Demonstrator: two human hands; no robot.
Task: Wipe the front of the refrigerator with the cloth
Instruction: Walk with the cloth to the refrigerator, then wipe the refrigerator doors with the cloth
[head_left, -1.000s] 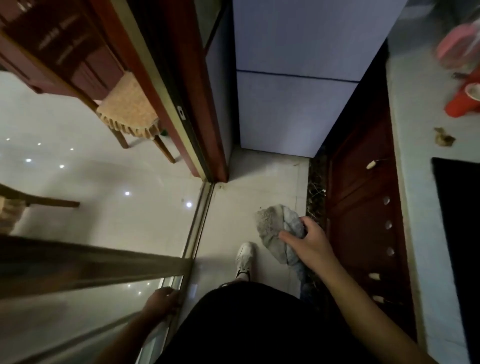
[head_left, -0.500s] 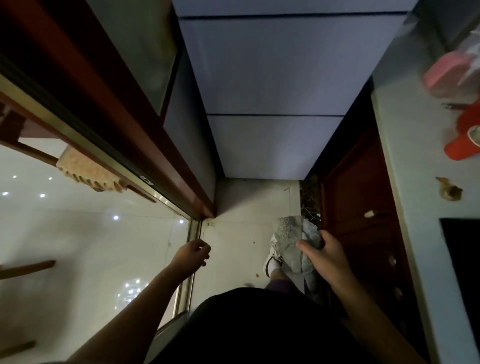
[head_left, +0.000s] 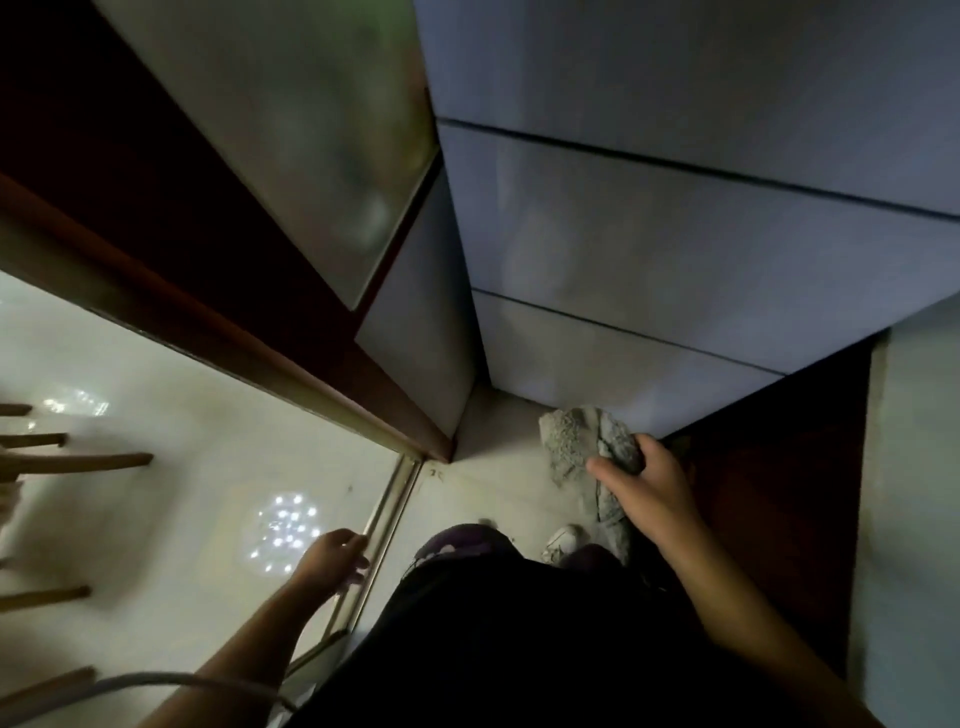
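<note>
A glossy pale tiled floor (head_left: 156, 467) reflects ceiling lights beside a metal sliding-door track (head_left: 384, 509); wooden chair legs (head_left: 78, 460) stand left, a dark red cabinet (head_left: 779, 493) right.

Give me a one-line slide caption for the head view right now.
Right hand holds the grey cloth low before the refrigerator; left hand hangs by the door track.

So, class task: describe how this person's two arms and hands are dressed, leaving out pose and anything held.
Both forearms are bare, with no sleeve showing. The left hand and the right hand wear no gloves; no rings, watch or wristband can be made out in the dim, blurred view.
</note>
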